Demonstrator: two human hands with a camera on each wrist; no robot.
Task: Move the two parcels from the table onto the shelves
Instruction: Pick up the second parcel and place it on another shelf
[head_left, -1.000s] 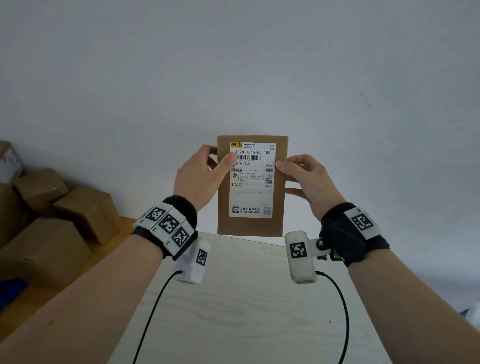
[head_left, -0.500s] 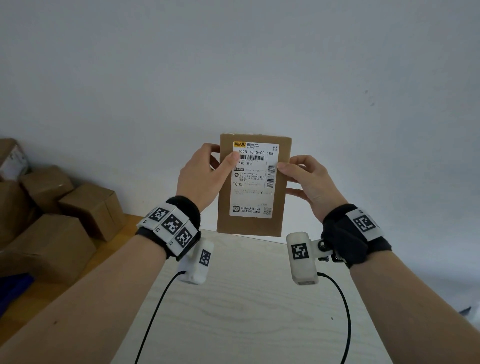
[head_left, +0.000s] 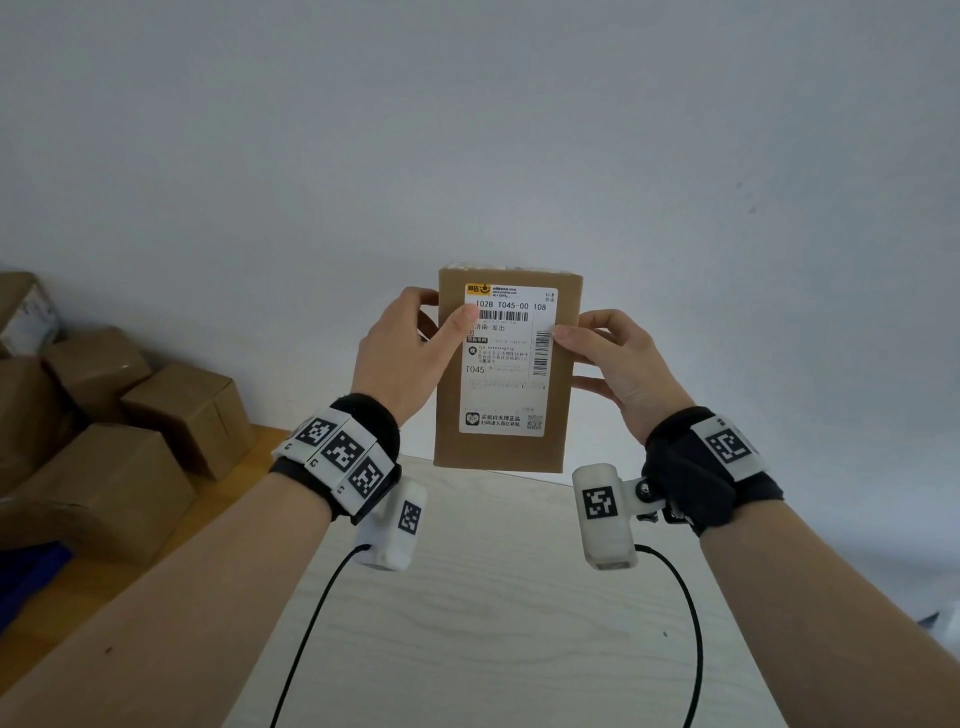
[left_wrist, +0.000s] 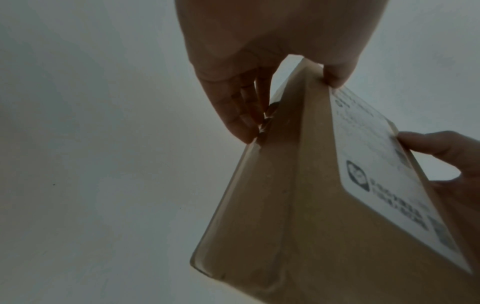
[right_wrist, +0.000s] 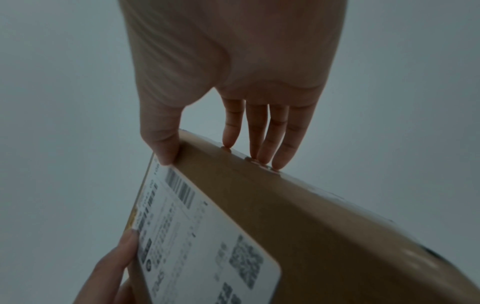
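A flat brown cardboard parcel (head_left: 506, 447) with a white shipping label stands upright in the air above the far edge of the pale wooden table (head_left: 493, 597), label facing me. My left hand (head_left: 410, 353) grips its left edge, thumb on the label, fingers behind. My right hand (head_left: 618, 358) grips the right edge the same way. In the left wrist view the parcel (left_wrist: 285, 205) is pinched between thumb and fingers of the left hand (left_wrist: 259, 82). The right wrist view shows the parcel (right_wrist: 298, 216) held by the right hand (right_wrist: 221, 123). No second parcel and no shelves are in sight.
Several brown cardboard boxes (head_left: 104, 441) are piled on a wooden surface at the left. A bare white wall (head_left: 467, 130) fills the background. Black cables (head_left: 311, 623) hang from both wrist cameras over the table.
The parcel and both hands have shifted slightly to the right and a little down in the view; the box pile on the left shows more. Both grips are unchanged.
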